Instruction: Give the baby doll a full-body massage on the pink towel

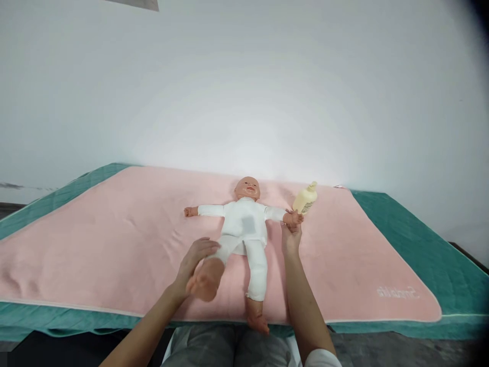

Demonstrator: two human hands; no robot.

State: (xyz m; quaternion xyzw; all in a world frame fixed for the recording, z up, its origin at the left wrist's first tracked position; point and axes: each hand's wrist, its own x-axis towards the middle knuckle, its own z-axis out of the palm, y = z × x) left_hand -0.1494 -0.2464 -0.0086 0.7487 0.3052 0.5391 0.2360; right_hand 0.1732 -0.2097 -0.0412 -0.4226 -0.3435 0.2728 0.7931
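Note:
A baby doll (236, 219) in a white cloth body lies on its back on a pink mat (122, 234), head toward the wall. My left hand (198, 255) curls around the doll's leg on the left, which is lifted so that its foot (208, 280) points up at me, slightly blurred. Under the doll's small hand (293, 218) on the right, my right hand (292, 237) grips it at the wrist; part of my fingers is hidden behind it. Just beyond stands a pale yellow pump bottle (305, 199), tilted in view, with dark print. The doll's other leg (256, 270) lies straight toward me.
Beneath the pink mat is a green quilted mattress (412, 229), showing at both sides and along the front edge. A white wall (244, 92) rises behind it. My legs (233, 346) are close against the front edge.

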